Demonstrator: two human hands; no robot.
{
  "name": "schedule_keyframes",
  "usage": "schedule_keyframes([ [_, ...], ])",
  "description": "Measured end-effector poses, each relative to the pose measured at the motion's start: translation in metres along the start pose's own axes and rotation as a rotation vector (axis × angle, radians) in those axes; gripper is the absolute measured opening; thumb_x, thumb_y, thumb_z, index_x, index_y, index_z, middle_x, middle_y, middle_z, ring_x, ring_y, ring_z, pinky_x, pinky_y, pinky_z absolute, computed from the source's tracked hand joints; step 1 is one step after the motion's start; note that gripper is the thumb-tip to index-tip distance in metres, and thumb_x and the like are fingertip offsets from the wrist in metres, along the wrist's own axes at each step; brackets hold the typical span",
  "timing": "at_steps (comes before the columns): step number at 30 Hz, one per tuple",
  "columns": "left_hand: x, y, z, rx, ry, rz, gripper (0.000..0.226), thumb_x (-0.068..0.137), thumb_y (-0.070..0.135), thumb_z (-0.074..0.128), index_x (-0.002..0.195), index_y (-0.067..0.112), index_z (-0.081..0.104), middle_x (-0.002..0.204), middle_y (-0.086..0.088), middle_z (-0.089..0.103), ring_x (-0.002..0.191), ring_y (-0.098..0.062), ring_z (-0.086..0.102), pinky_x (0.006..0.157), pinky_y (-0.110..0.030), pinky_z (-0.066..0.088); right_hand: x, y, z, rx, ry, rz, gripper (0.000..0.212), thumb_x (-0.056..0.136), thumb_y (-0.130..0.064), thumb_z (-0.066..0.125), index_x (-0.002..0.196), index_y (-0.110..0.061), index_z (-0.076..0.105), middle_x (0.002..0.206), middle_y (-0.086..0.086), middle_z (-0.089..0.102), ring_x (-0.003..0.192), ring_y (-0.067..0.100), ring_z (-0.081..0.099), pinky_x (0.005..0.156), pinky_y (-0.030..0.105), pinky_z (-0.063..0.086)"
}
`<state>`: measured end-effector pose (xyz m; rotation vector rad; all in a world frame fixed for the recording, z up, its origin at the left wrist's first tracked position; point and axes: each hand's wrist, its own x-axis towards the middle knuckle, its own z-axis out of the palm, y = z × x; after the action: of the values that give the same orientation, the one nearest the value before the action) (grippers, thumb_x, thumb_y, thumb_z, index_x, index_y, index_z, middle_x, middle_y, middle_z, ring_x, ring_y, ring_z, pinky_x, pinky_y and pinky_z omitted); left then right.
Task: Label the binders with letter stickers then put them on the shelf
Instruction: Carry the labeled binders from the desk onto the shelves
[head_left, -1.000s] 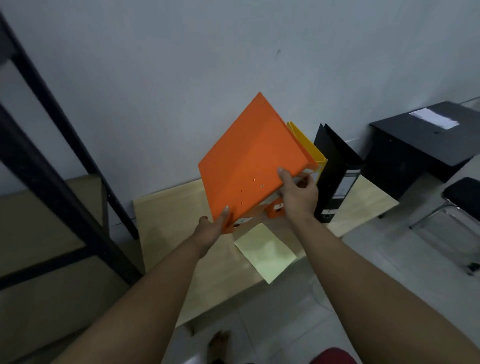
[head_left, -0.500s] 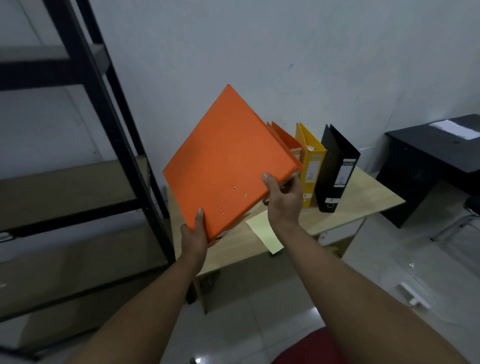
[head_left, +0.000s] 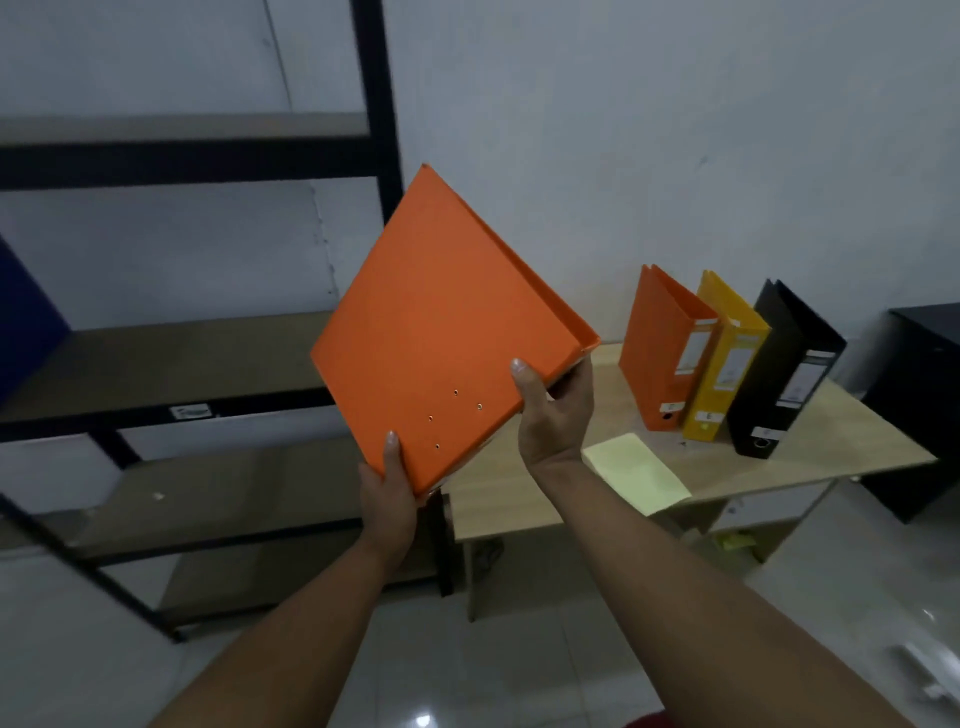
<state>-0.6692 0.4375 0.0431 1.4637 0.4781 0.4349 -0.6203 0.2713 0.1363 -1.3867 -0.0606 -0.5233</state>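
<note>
An orange binder (head_left: 441, 338) is held tilted in the air, its flat cover facing me, in front of the shelf (head_left: 182, 358). My left hand (head_left: 389, 493) grips its lower corner and my right hand (head_left: 556, 415) grips its right edge near the spine. Three binders stand upright on the wooden table (head_left: 810, 447): an orange one (head_left: 665, 353), a yellow one (head_left: 727, 358) and a black one (head_left: 789, 369), each with a small sticker low on the spine. A pale yellow sheet (head_left: 639, 473) lies on the table's front edge.
The black-framed shelf has wooden boards at several heights, with a blue object (head_left: 26, 317) at its far left. A black cabinet (head_left: 919, 395) stands right of the table. Tiled floor lies below.
Both hands have carried the orange binder leftward away from the table toward the shelf. My view has turned left, so the shelf fills more of the frame.
</note>
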Motion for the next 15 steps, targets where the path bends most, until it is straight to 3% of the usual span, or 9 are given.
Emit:
schedule_keyframes([
  [2,0.006,0.0,-0.032,0.02,0.025,-0.04,0.079,0.097,0.075,0.046,0.149,0.016,0.05,0.135,-0.004,0.068,0.118,-0.02,0.068,0.096,-0.034,0.056,-0.015,0.003,0.026,-0.014,-0.007,0.023,0.061,0.076,-0.055,0.08,0.127,-0.026,0.062,0.114,-0.009,0.074,0.106,0.013,0.072,0.092,0.04,0.061],
  [5,0.023,0.004,-0.085,0.051,0.04,-0.094,0.101,0.082,0.093,0.05,0.147,0.016,0.052,0.134,-0.006,0.067,0.119,-0.026,0.067,0.097,-0.042,0.06,-0.041,0.005,0.071,-0.053,-0.001,0.069,0.055,0.075,-0.059,0.081,0.122,-0.038,0.06,0.115,-0.011,0.074,0.108,0.01,0.072,0.096,0.043,0.061],
  [6,0.026,0.013,-0.102,0.046,0.026,-0.126,0.091,0.088,0.086,0.051,0.144,0.015,0.052,0.132,-0.005,0.066,0.114,-0.025,0.068,0.084,-0.034,0.064,-0.049,0.004,0.087,-0.073,0.001,0.093,0.056,0.074,-0.062,0.079,0.122,-0.039,0.059,0.114,-0.013,0.074,0.106,0.008,0.072,0.096,0.042,0.06],
  [8,0.038,0.02,-0.141,0.083,-0.006,-0.182,0.056,0.106,0.06,0.048,0.141,0.016,0.047,0.124,-0.006,0.061,0.095,-0.017,0.065,0.054,-0.015,0.056,-0.067,0.0,0.122,-0.135,0.022,0.123,0.055,0.074,-0.064,0.077,0.119,-0.037,0.059,0.108,-0.017,0.072,0.1,0.006,0.07,0.096,0.042,0.059],
  [9,0.045,0.021,-0.166,0.092,-0.034,-0.193,0.05,0.107,0.055,0.048,0.139,0.016,0.045,0.123,-0.006,0.06,0.092,-0.014,0.063,0.05,-0.014,0.053,-0.078,-0.002,0.144,-0.17,0.035,0.131,0.053,0.077,-0.063,0.078,0.118,-0.037,0.058,0.106,-0.02,0.07,0.098,0.005,0.069,0.096,0.042,0.059],
  [11,0.061,0.019,-0.202,0.078,-0.073,-0.157,0.08,0.095,0.073,0.057,0.142,0.009,0.048,0.131,-0.009,0.065,0.1,-0.018,0.068,0.062,-0.022,0.06,-0.091,-0.008,0.177,-0.22,0.061,0.144,0.048,0.085,-0.058,0.08,0.12,-0.036,0.056,0.103,-0.022,0.065,0.093,0.004,0.065,0.095,0.04,0.057],
  [13,0.075,0.013,-0.236,0.066,-0.07,-0.118,0.11,0.071,0.093,0.065,0.148,0.015,0.049,0.134,-0.01,0.069,0.11,-0.024,0.072,0.079,-0.04,0.066,-0.1,-0.015,0.207,-0.252,0.08,0.169,0.047,0.088,-0.057,0.079,0.12,-0.032,0.056,0.101,-0.018,0.064,0.091,0.008,0.063,0.091,0.035,0.053],
  [15,0.091,-0.001,-0.263,0.032,-0.101,-0.127,0.112,0.068,0.091,0.07,0.15,0.019,0.047,0.135,-0.007,0.068,0.115,-0.026,0.072,0.081,-0.047,0.066,-0.102,-0.019,0.234,-0.267,0.108,0.203,0.051,0.086,-0.061,0.078,0.119,-0.028,0.057,0.102,-0.013,0.067,0.092,0.013,0.066,0.09,0.036,0.054],
])
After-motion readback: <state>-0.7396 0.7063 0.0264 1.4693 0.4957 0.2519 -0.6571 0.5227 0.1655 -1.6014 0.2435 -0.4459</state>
